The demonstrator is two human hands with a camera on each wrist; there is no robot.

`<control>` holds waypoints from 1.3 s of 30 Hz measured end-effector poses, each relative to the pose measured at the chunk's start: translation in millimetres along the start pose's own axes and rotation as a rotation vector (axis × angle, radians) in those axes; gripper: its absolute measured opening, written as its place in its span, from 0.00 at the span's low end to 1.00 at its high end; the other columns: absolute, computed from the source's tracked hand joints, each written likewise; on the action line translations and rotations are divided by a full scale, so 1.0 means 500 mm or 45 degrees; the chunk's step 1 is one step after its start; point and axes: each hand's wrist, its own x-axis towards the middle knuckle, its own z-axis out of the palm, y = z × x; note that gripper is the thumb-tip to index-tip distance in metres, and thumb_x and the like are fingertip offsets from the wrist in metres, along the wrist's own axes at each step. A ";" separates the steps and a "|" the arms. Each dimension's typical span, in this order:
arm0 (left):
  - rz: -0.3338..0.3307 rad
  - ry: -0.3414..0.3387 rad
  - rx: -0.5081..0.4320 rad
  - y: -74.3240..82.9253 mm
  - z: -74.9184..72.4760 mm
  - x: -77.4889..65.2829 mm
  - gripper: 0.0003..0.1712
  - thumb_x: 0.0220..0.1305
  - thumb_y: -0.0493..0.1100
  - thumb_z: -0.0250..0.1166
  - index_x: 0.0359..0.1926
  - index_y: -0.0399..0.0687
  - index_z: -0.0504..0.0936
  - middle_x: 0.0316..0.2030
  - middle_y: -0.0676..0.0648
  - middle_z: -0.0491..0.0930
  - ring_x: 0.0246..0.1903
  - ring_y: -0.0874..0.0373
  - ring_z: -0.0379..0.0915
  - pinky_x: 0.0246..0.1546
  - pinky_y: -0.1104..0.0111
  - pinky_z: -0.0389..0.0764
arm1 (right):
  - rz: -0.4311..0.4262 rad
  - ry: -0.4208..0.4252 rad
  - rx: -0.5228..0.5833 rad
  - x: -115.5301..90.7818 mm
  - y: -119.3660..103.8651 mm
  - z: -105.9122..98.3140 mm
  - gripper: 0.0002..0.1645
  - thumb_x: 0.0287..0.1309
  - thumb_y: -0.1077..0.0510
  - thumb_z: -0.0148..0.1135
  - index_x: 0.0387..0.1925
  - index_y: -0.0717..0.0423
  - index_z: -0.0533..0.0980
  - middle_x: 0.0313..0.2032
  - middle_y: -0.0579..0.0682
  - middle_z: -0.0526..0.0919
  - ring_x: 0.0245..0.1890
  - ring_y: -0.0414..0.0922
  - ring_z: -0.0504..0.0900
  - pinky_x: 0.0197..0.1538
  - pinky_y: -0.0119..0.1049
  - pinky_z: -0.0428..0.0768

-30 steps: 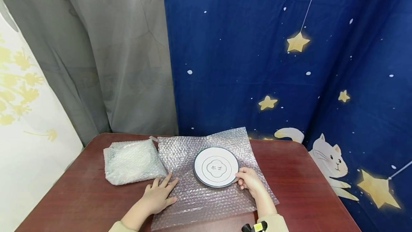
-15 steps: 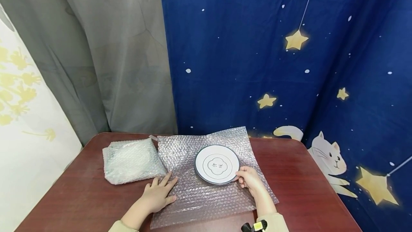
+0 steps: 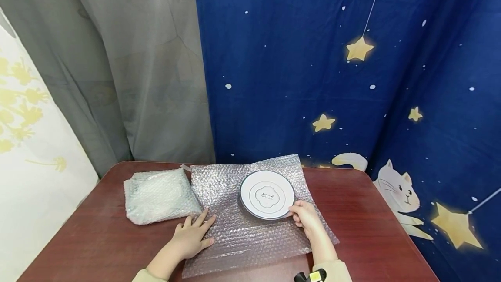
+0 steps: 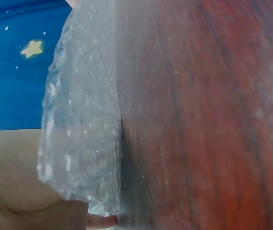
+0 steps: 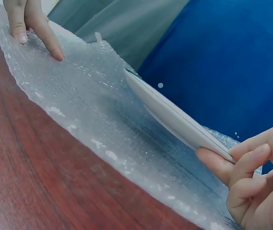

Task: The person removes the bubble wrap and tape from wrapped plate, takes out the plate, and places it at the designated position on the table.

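Note:
My right hand (image 3: 307, 217) pinches the rim of a round white plate (image 3: 267, 195) with a dark blue edge and a line drawing in its centre. In the right wrist view the plate (image 5: 175, 117) is held tilted above a sheet of bubble wrap (image 5: 79, 91), with a shadow beneath it. The sheet (image 3: 250, 247) lies spread on the table under the plate. At its left side my left hand (image 3: 190, 237) rests with fingers spread, fingertips on the wrap. The left wrist view shows part of that hand (image 4: 17, 172) behind the raised edge of the wrap (image 4: 86, 110).
A bundle wrapped in bubble wrap (image 3: 162, 196) lies left of the sheet, close to my left fingertips. The red-brown wooden table (image 3: 364, 229) ends at a grey curtain (image 3: 164, 77) and a blue starry curtain (image 3: 282, 77) behind.
The plate has risen and shifted slightly to the right and away, its rim still pinched by my right hand. My left hand has stayed in place on the wrap.

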 end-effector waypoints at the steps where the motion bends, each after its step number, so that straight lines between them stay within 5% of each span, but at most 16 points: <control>1: 0.000 -0.001 0.001 0.000 0.000 0.000 0.36 0.63 0.57 0.61 0.69 0.49 0.66 0.70 0.39 0.55 0.63 0.28 0.50 0.51 0.34 0.59 | -0.006 0.005 0.000 -0.001 -0.003 -0.001 0.09 0.55 0.70 0.55 0.22 0.60 0.70 0.17 0.53 0.80 0.11 0.33 0.60 0.14 0.22 0.55; 28: 0.001 -0.029 -0.021 0.002 -0.002 0.004 0.37 0.63 0.56 0.61 0.70 0.49 0.65 0.71 0.39 0.54 0.64 0.27 0.48 0.52 0.32 0.56 | -0.021 0.134 0.030 -0.025 -0.042 -0.017 0.14 0.55 0.72 0.55 0.18 0.57 0.66 0.18 0.55 0.81 0.11 0.35 0.58 0.14 0.24 0.54; 39: -0.014 -0.028 -0.010 0.004 -0.006 0.000 0.36 0.64 0.56 0.61 0.69 0.49 0.66 0.71 0.39 0.55 0.64 0.29 0.49 0.52 0.33 0.57 | -0.037 0.169 0.068 -0.026 -0.054 -0.032 0.06 0.55 0.72 0.54 0.28 0.62 0.67 0.17 0.53 0.81 0.11 0.34 0.58 0.14 0.23 0.53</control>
